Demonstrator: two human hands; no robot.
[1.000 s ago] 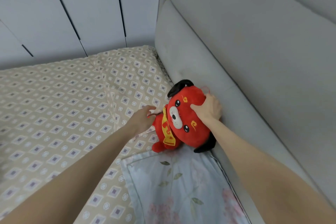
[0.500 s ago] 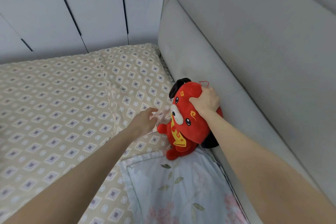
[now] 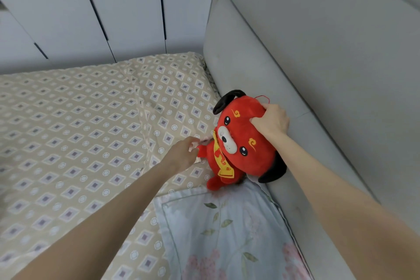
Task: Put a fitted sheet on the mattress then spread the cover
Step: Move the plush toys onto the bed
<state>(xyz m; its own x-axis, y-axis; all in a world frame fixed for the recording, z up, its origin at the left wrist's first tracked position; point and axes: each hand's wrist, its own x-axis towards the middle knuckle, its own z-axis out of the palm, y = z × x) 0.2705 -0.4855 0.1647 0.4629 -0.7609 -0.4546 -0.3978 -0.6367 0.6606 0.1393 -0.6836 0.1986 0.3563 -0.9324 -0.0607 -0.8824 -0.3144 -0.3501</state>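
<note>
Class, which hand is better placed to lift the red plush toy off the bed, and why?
Probably right. The right hand grips the red plush toy by its head; the left hand is only beside its arm.

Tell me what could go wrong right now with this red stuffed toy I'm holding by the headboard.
1. The right hand grips the red plush toy only by its head, so it may slip and drop toward the narrow gap beside the headboard.
2. The left hand is close to the patterned sheet, which already shows a ridge. Catching the fabric could rumple it more.
3. The toy's foot is at the edge of the floral pillow and might drag it askew.
</note>
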